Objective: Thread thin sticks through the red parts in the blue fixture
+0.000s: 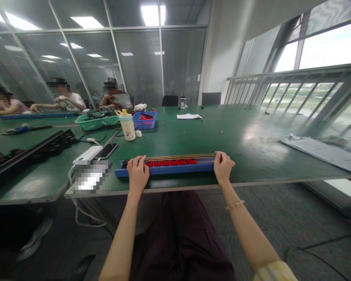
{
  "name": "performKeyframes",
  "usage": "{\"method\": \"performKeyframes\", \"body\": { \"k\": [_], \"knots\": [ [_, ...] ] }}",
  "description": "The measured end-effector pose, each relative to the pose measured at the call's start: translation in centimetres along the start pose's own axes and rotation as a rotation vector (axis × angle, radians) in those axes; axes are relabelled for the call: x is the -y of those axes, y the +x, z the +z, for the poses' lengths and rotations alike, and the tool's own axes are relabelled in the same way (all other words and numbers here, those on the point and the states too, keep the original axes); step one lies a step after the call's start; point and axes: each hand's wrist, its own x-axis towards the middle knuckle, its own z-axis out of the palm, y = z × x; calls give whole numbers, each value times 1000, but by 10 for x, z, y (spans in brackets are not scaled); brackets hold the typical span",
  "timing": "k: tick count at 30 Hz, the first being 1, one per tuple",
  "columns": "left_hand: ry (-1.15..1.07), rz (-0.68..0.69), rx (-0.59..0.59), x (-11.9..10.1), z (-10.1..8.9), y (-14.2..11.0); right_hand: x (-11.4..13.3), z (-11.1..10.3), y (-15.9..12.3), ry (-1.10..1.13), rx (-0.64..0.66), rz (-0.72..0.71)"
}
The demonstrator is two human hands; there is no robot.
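Left hand (138,174) curls over the long blue tray (163,171) just in from its left end, while right hand (224,167) closes on the opposite end; both look firmly gripped. From here, I read that two-ended hold as keeping the tray steady, with its red blocks (169,162) and thin rods (181,157) in line, near the front edge of the green workbench (251,156).

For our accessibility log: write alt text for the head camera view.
A person's left hand and right hand hold a long blue tray of red pieces and thin rods on a green workbench. Co-workers sit beyond.
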Motion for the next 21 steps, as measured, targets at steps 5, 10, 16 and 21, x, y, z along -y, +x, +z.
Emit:
{"method": "performKeyframes", "body": {
  "k": [5,10,16,21],
  "knots": [
    [-6,-17,10,0,0,0,1,0,0,19,-2,9],
    [-23,-28,-9,-1,0,1,2,1,-1,-9,7,27],
    [-28,-54,-46,-1,0,2,3,-1,-1,-33,-52,83],
    [-35,-47,-52,-1,-1,2,0,0,-1,-48,-63,73]
  ]
}}
